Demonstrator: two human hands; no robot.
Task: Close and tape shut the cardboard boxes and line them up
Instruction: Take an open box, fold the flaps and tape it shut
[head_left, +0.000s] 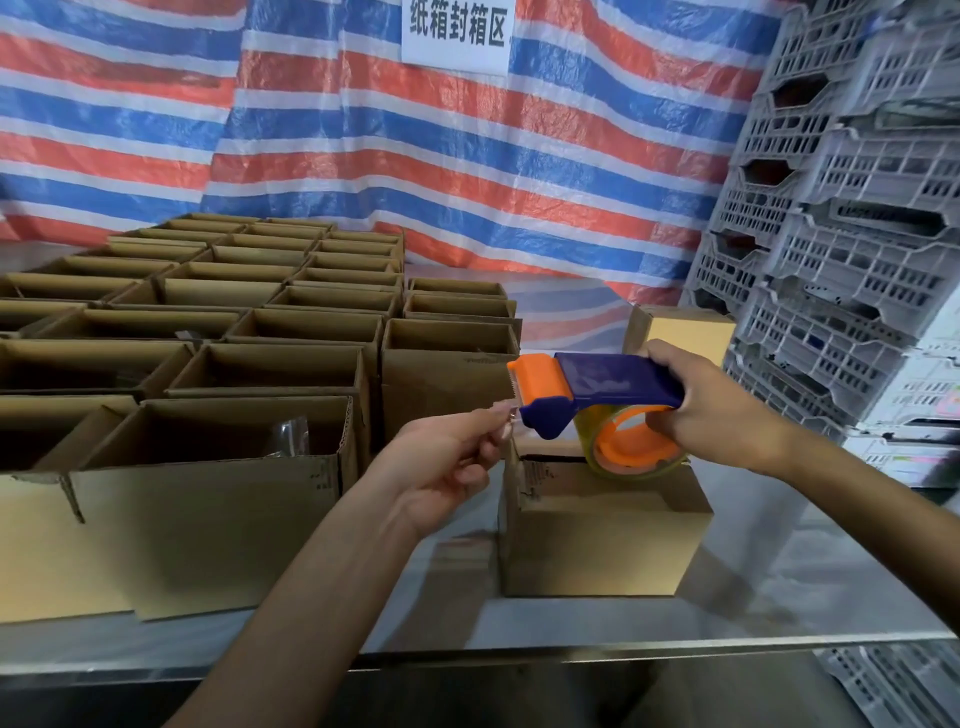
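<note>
The taping step is judged to be in hand: a tape dispenser (602, 387) is gripped around its blue body by the right hand (711, 410), with the fingers curled over the top, and is held just above the small cardboard box (602, 540). The box stands near the front edge of the tabletop (779, 597), right of the middle. Its flaps appear to be folded down, and no strip of tape can be made out on it. The left hand (452, 462) is closed in a pinch just below the orange cutter; what is pinched is taken to be the clear tape's free end, though the film itself can barely be seen. The dispenser's long axis runs parallel with the front edge, its cutter pointing left towards the open boxes (218, 431) massed on the left half. The box's long axis lies the same way. Next, the free end would need to be drawn out, pressed onto one end of the box, and the dispenser run along the seam.
</note>
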